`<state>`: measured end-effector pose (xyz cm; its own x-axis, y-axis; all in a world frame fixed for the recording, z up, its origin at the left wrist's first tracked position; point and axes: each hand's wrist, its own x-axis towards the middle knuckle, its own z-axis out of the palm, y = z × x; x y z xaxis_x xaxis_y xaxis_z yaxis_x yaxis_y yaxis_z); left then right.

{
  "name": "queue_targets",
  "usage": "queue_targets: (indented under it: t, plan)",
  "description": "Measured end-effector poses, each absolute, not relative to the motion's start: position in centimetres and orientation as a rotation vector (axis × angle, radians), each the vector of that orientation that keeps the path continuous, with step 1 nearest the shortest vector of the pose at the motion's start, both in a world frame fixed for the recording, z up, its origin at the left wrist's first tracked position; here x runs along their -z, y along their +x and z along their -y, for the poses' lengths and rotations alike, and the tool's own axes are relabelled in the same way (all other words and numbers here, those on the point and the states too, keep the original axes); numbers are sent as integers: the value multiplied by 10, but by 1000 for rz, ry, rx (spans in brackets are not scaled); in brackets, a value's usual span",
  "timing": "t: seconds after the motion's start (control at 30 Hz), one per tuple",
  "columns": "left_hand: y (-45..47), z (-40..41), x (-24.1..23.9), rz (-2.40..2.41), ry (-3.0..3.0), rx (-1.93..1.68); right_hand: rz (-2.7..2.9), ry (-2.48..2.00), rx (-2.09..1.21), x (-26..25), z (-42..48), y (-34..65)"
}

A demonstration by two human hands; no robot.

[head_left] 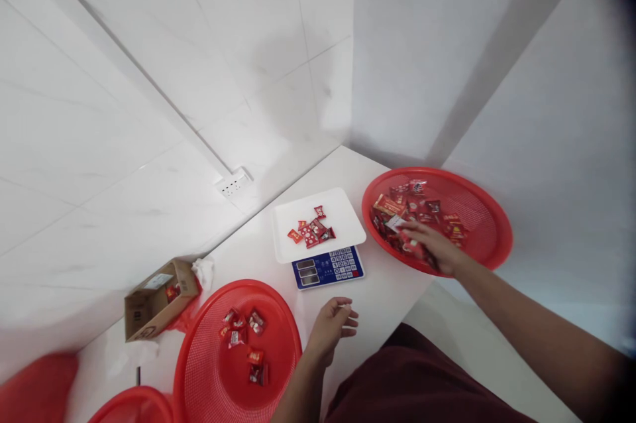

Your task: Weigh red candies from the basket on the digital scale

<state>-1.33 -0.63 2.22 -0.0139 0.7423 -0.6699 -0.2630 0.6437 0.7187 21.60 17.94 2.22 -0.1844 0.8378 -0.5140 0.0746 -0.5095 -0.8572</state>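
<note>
My right hand (437, 247) reaches over the near side of a red mesh basket (504, 244), its fingers closed around small red-wrapped candies (415, 247). More wrapped candies (432, 206) lie heaped in that basket. Above the table near the scale, my left hand (332, 327) has loosely bent fingers that stand apart, with nothing in them. A blue digital scale (328, 268) carries a white tray (342, 211). On the tray lies a small pile of red candies (313, 231). Left of my left hand, a second red basket (199, 350) contains several candies (256, 357).
A cardboard box (159, 300) with a few red packets stands by the wall at the left, beside crumpled white and red plastic. Part of another red basket (132, 406) shows at the bottom left. A power strip (233, 182) is fixed to the wall behind the white table (382, 297).
</note>
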Motion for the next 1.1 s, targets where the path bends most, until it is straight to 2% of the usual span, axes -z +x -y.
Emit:
queue_targets:
  t: [0.17, 0.33, 0.53, 0.7, 0.97, 1.1]
  plan:
    - [-2, 0, -37, -1208, 394, -922, 1732, -1090, -2037, -46, -111, 150]
    - [-3, 5, -32, -1227, 309, -923, 2029, -923, -1897, -46, -72, 124]
    - [-6, 16, -19, -1212, 207, -1004, 1970, -945, -1888, -40, -63, 129]
    - [-21, 13, -17, -1257, 91, -1128, 1831, -1199, -1918, -21, -64, 135]
    - [-66, -57, -51, -1304, 247, -1351, 1660, -1343, -1940, -14, -57, 142]
    - [-68, -69, -55, -1284, 309, -1299, 1629, -1361, -1903, -13, -55, 139]
